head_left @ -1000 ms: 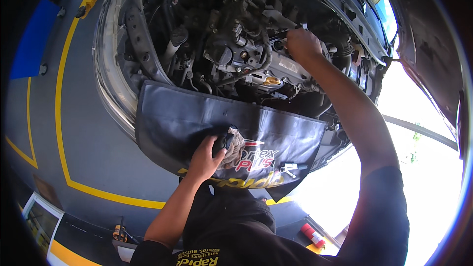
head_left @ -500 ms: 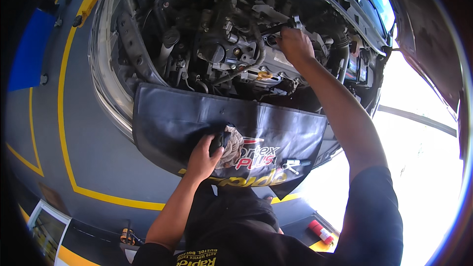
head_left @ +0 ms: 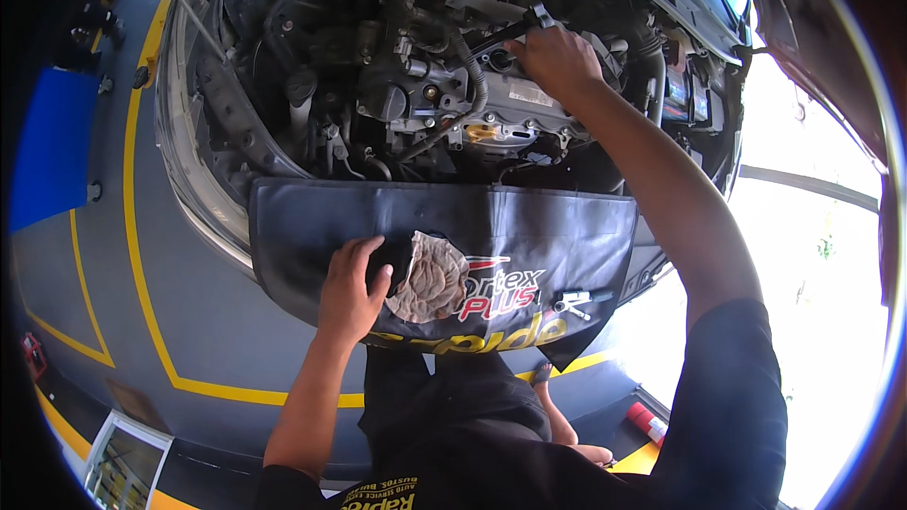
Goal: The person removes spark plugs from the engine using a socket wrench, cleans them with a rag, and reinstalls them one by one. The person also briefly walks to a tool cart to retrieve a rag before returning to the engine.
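My left hand (head_left: 351,291) is over the black fender cover (head_left: 312,217), thumb and fingers apart. Beside its fingertips lies a crumpled, stained rag (head_left: 430,281). A dark patch between hand and rag is too dim to identify. My right arm reaches into the open engine bay, and my right hand (head_left: 557,59) is curled down on top of the engine (head_left: 529,115). Its thumb is next to a round dark opening (head_left: 499,59); what the fingers hold, if anything, is hidden. A grey metal piece (head_left: 540,15) shows just beyond the knuckles. Lower on the engine is a yellow part (head_left: 482,133).
Small silver tools (head_left: 572,304) lie on the cover's right part. The battery (head_left: 685,99) is at the bay's right, below the raised hood (head_left: 831,66). A prop rod (head_left: 184,2) stands at the left. A red cylinder (head_left: 648,423) is on the floor at lower right.
My left hand has loosened from a dark object by the rag and moved left. My right hand stays at the same spot on the engine. The whole view has shifted slightly.
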Demonstrator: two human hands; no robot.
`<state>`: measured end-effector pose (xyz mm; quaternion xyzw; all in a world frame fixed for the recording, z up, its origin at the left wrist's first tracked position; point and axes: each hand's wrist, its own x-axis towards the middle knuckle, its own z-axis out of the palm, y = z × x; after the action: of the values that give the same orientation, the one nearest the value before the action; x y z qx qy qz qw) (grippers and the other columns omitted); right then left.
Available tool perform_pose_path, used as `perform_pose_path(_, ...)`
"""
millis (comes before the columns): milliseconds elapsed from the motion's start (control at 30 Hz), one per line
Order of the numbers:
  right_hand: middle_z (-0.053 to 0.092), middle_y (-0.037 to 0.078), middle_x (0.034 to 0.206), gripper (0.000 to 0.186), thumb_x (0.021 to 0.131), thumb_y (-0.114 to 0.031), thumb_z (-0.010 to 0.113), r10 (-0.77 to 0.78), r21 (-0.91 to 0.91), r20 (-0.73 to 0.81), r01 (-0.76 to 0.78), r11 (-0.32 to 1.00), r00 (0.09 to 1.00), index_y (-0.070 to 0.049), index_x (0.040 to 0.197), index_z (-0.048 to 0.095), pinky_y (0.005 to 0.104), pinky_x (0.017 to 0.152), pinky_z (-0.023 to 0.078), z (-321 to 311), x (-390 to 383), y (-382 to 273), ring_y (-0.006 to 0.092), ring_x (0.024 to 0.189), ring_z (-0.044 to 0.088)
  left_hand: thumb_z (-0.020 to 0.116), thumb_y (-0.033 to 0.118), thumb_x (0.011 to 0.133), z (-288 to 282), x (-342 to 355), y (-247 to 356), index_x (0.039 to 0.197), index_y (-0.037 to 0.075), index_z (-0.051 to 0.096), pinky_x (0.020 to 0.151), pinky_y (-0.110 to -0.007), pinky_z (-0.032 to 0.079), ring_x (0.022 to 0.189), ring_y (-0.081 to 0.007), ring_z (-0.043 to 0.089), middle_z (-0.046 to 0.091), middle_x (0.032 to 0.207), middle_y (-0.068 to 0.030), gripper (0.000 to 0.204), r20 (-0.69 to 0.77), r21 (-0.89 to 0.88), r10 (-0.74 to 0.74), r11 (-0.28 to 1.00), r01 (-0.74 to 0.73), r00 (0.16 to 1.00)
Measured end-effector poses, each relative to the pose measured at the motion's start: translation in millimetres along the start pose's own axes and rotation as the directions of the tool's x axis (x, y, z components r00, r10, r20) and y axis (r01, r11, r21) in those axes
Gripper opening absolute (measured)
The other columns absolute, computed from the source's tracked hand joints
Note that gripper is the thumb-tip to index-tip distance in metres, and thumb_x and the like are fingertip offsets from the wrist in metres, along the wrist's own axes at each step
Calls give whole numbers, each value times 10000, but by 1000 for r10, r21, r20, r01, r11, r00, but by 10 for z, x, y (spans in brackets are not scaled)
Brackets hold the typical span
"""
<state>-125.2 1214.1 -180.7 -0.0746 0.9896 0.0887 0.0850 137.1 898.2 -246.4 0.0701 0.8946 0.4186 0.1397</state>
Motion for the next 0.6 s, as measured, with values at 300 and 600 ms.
perform_pose_path(300, 739, 162, 915, 273, 934, -297, 592, -74, 7, 6, 74, 997, 997, -81, 945, 759, 462, 776, 598, 45, 9, 49, 347, 882, 736, 651, 90, 958, -290, 431, 214, 1160, 71, 672, 749, -327, 518, 851, -221, 678, 716, 961, -66, 204, -140, -179, 33, 982, -58, 990)
perform_pose_path(600, 742, 127, 938, 306, 976, -348, 581, -76, 113, -51, 81, 990, 996, -103, 953, 763, 441, 796, 601, 49, -12, -35, 323, 935, 731, 634, 119, 983, -548, 1826, 1228, 1129, 30, 690, 757, -313, 510, 866, -208, 701, 734, 925, -98, 180, -122, -12, 333, 941, -337, 935)
